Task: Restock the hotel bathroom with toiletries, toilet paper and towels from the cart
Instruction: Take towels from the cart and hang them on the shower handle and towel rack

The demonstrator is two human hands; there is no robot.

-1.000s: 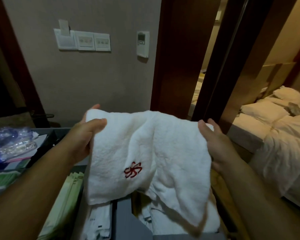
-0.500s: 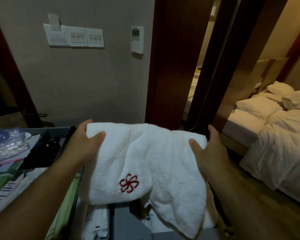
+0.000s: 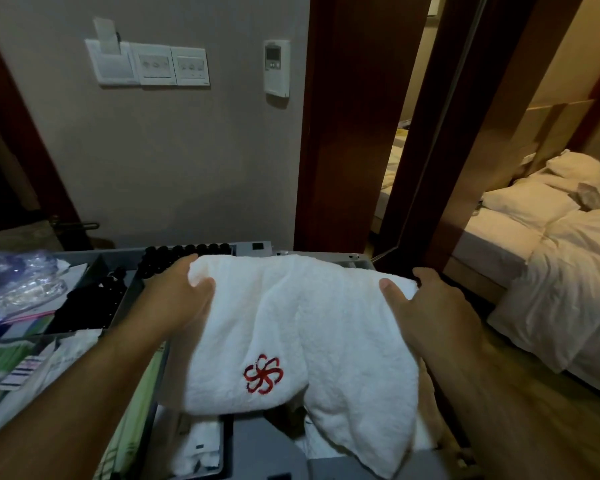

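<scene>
Here, white towel point(image 3: 302, 323) over cart point(image 3: 257, 245), gripped by left hand point(image 3: 177, 299), right hand point(image 3: 430, 313)

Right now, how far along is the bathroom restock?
Nothing shows as done: the bathroom is out of view. In hand: the left hand and right hand grip a white towel by its top corners above the cart. Remaining: the towel is undelivered, and black bottles and packets sit in the cart's compartments.
</scene>
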